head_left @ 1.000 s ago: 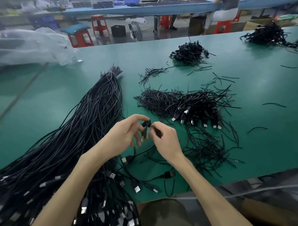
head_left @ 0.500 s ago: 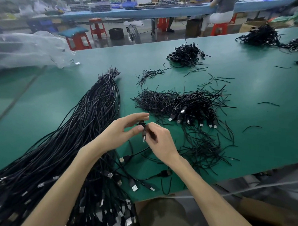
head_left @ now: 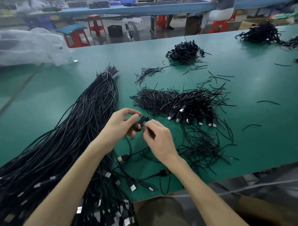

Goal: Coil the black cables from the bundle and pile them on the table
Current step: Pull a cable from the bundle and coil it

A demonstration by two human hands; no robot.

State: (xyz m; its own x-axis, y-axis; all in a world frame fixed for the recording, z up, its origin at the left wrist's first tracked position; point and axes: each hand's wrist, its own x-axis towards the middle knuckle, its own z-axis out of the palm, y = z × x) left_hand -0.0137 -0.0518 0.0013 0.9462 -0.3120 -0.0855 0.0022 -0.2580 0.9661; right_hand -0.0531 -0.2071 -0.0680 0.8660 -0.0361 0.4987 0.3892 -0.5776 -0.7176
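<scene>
A long bundle of black USB cables (head_left: 70,143) lies diagonally across the left of the green table (head_left: 249,87), plugs toward me. My left hand (head_left: 120,127) and my right hand (head_left: 159,141) meet over the table's middle, both pinching one small black cable coil (head_left: 140,123). A loose end of that cable trails down toward a plug (head_left: 123,157) on the table. Just right of my hands lies a pile of coiled cables (head_left: 195,106) with silver plugs showing.
Short black twist ties (head_left: 152,99) are scattered around the pile and near the front edge. Another cable heap (head_left: 184,51) sits farther back, with more heaps (head_left: 259,34) at the far right. A clear plastic bag (head_left: 25,46) lies at the back left. Red stools and a seated person are beyond the table.
My hands have kept working together at the same spot; the cable between my fingers has gathered into a tighter small coil. The view has tilted slightly.
</scene>
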